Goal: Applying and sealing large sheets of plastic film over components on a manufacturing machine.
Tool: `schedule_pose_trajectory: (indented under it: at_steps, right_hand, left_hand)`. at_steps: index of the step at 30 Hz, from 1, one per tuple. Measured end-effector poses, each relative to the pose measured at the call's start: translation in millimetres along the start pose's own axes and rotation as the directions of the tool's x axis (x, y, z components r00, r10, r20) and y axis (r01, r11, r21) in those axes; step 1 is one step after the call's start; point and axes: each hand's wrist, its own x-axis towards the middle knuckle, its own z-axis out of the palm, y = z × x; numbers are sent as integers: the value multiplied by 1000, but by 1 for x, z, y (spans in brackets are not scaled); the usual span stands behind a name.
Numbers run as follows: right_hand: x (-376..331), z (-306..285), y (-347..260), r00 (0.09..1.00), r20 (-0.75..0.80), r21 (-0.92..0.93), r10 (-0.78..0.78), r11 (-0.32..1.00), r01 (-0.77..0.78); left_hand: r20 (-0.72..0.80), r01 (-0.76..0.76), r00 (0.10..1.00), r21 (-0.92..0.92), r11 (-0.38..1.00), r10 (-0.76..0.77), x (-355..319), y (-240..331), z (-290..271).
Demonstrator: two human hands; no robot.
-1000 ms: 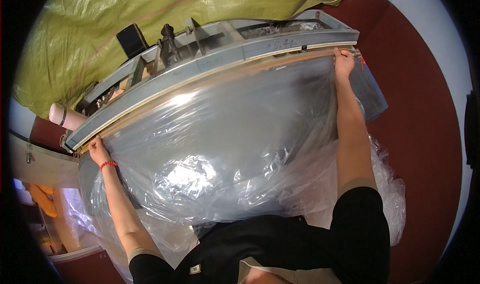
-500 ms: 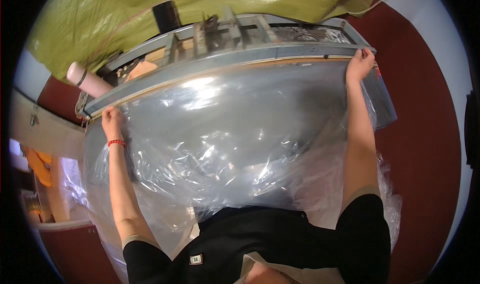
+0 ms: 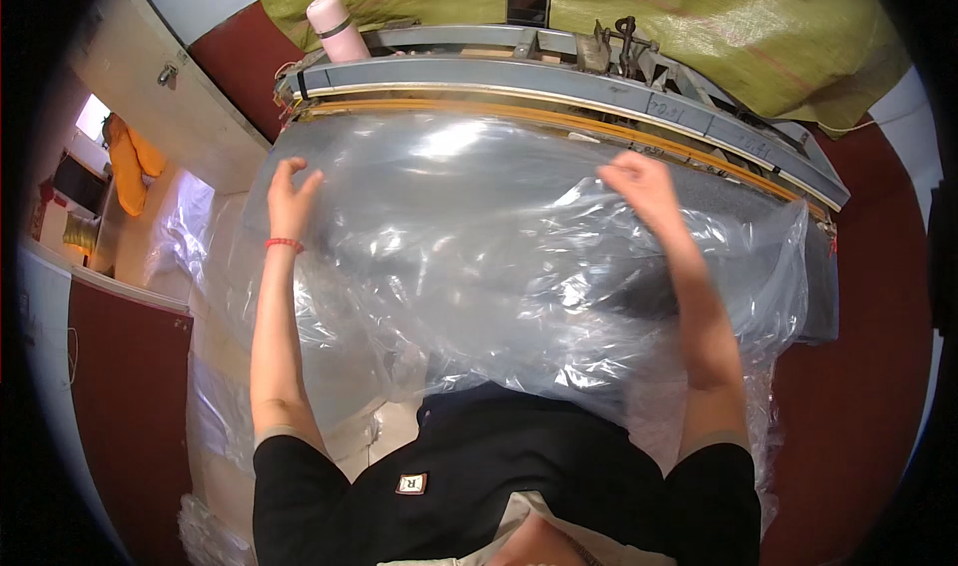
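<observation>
A wide sheet of clear plastic film (image 3: 469, 267) lies creased over a grey tabletop and hangs down towards me. Above its left part is my left hand (image 3: 292, 192), fingers apart and holding nothing. My right hand (image 3: 647, 189) is over the film right of the middle, fingers curled together; a raised fold of film runs up to the fingertips, which seem to pinch it. Beyond both hands, a long grey metal bar (image 3: 559, 85) with a pale strip stands raised over an orange-brown strip (image 3: 479, 113). Where the film's far edge lies is hard to make out.
Behind the bar are a pink bottle (image 3: 337, 29), a dark phone-like slab (image 3: 528, 2) and a metal clamp (image 3: 625, 47). Yellow-green woven sheeting (image 3: 699, 27) covers the back. At left are a pale door (image 3: 160, 82) and an orange cloth (image 3: 128, 167).
Both hands have left the bar's ends; the right has moved far inward, the left back towards me. The bar has risen, baring the orange-brown strip. My view has turned left.
</observation>
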Motion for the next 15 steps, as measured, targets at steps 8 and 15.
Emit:
schedule_pose_trajectory:
  at_steps: [8, 15]
  right_hand:
    - [-140, -210, 92, 798, -603, -446, 4, 827, -341]
    - [-187, -264, 112, 668, -744, -345, 0, 856, -384]
  left_hand:
    - [479, -506, 797, 195, 840, 368, -73, 78, 56]
    - [473, -414, 707, -326, 850, 526, -66, 142, 103]
